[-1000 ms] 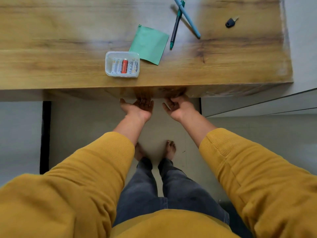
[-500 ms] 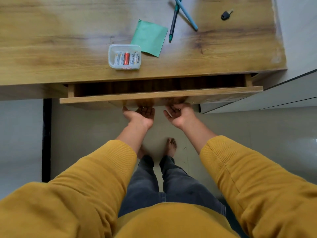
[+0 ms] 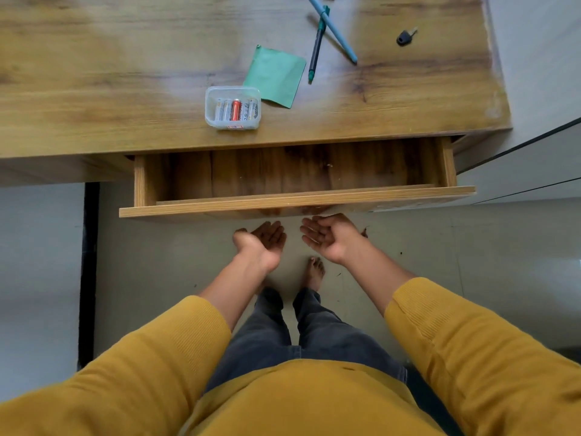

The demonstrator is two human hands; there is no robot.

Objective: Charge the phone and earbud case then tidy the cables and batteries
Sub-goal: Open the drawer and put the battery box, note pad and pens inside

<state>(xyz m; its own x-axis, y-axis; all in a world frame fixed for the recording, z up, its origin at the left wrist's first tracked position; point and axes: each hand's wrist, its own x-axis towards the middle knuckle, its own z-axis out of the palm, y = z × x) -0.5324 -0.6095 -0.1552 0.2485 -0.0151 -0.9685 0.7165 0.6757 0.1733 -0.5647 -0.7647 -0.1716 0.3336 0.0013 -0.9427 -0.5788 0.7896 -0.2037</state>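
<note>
Now, hands: the left hand (image 3: 262, 243) and right hand (image 3: 328, 236) are both palm-up with fingers loosely spread, holding nothing, just below the drawer front and apart from each other.
Drawer: the shallow wooden drawer (image 3: 295, 199) stands pulled out from under the desk; its front panel overhangs the side walls at both ends, and the visible part of its floor shows only bare wood.
Desk edge: the wood-grain desk top (image 3: 94, 99) ends in a straight front edge directly above the drawer opening; its right edge runs close to a pale wall.
Batteries: the small clear plastic tub (image 3: 233, 107) sits near the front edge of the desk, above the left half of the drawer, with several batteries (image 3: 236, 110) lying side by side inside, 1 of them red.
Beside the tub: a green square of paper (image 3: 276, 75) lies just behind and right of it, its corner touching or nearly touching the tub.
Pens: 2 pens, a dark green-tipped pen (image 3: 316, 47) and a light blue pen (image 3: 334, 31), cross each other farther back.
Key: a small black-headed key (image 3: 405, 36) lies apart near the right edge.
Floor room: pale floor lies open between the drawer front and the person's bare feet.
Phone, earbud case, cables: I cannot see them from here.
</note>
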